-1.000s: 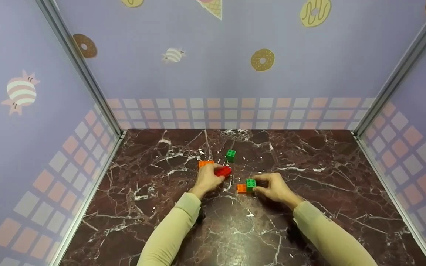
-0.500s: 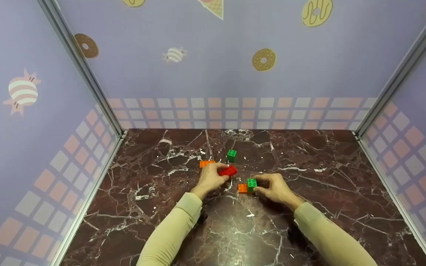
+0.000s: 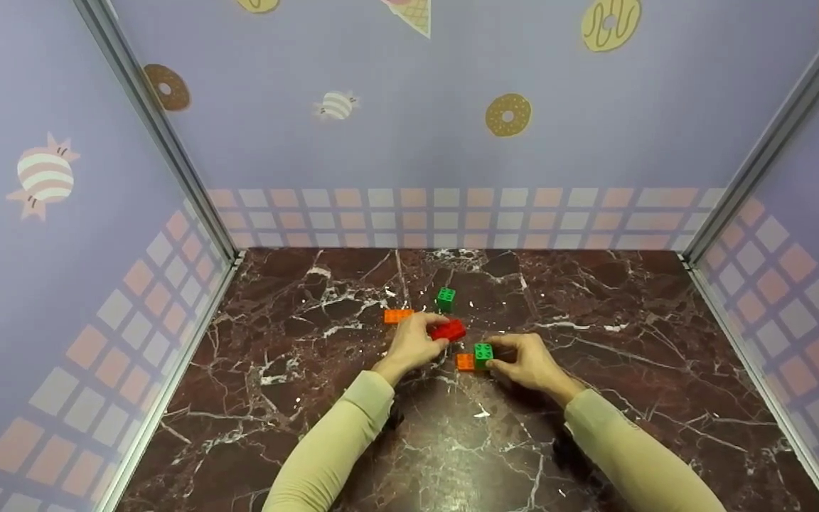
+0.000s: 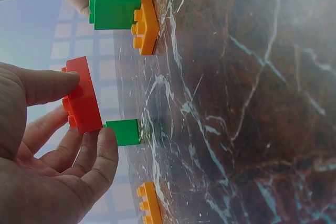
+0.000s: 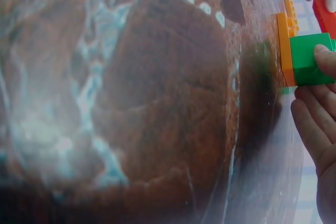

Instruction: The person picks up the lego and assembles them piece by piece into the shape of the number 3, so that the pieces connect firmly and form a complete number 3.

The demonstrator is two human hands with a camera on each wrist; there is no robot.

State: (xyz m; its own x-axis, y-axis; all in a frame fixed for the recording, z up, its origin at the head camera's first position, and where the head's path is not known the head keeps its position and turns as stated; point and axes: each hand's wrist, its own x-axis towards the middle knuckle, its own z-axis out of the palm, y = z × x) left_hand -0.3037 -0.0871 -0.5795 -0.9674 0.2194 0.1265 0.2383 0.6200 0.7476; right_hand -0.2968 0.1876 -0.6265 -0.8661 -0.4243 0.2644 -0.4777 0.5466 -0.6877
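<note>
My left hand (image 3: 411, 345) pinches a red brick (image 3: 449, 330) between thumb and fingers; in the left wrist view the red brick (image 4: 84, 95) is held above the table, clear of the other bricks. My right hand (image 3: 532, 363) grips a green brick (image 3: 483, 354), which sits on the right part of a flat orange brick (image 3: 466, 362). The right wrist view shows the green brick (image 5: 311, 59) against the orange brick (image 5: 285, 51), with the thumb on its side. Studs of the orange brick's other part are uncovered.
A second green brick (image 3: 446, 299) stands on the marbled table (image 3: 310, 441) behind the red one. Another flat orange brick (image 3: 397, 316) lies behind my left hand. Patterned walls (image 3: 409, 142) enclose the table at the back and sides.
My left hand has moved to the right with the red brick, nearer to the green and orange pair. My right hand has stayed in place.
</note>
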